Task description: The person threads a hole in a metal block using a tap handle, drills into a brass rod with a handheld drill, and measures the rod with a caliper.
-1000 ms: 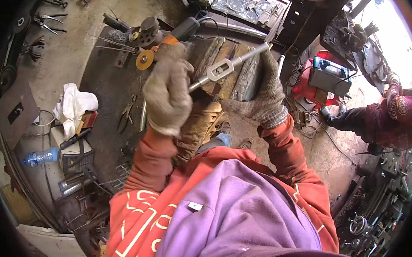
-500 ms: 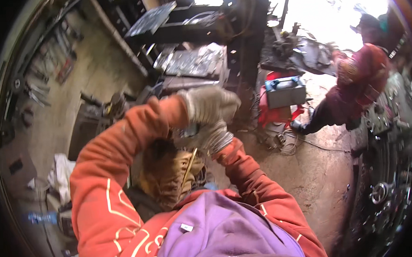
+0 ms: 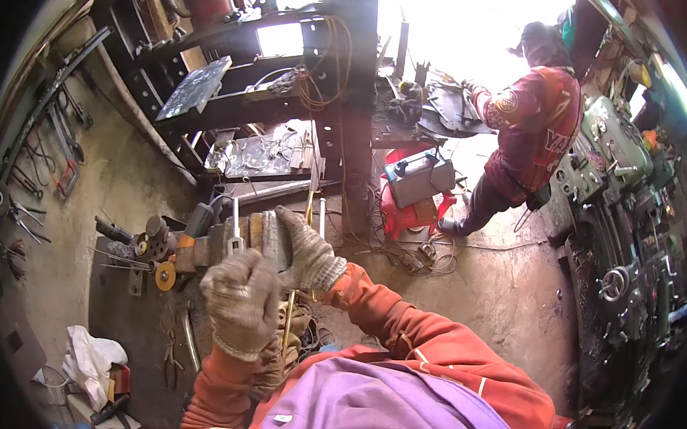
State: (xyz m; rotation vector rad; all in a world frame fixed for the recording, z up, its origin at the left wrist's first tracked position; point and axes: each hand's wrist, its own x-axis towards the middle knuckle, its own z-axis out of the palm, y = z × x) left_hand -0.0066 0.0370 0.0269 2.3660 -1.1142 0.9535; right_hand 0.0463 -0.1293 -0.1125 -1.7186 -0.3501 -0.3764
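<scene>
My left hand (image 3: 243, 304), in a dirty knit glove, is closed in a fist just in front of a bench vise-like metal block (image 3: 257, 233). A slim pale metal shaft (image 3: 235, 219) with a wider slotted end stands directly above the knuckles; whether the fist grips it is hidden. My right hand (image 3: 313, 252), also gloved, lies with its fingers stretched along a grey metal piece (image 3: 276, 241) at the block's right side. Below the hands a thin brass-coloured rod (image 3: 289, 314) slants past brown cloth.
A grinder with discs (image 3: 164, 274) sits left of the block; pliers (image 3: 171, 359) lie below. Hand tools hang along the left wall. Dark metal shelving (image 3: 354, 121) stands ahead. Beyond a grey box (image 3: 419, 177) on red supports, another person (image 3: 529, 127) handles sheet pieces. Lathe-like machinery (image 3: 619, 278) lines the right.
My hands have parted from being close together. The left has come down and left into a fist; the right has moved left, against the grey metal piece. The view has shifted, uncovering the block.
</scene>
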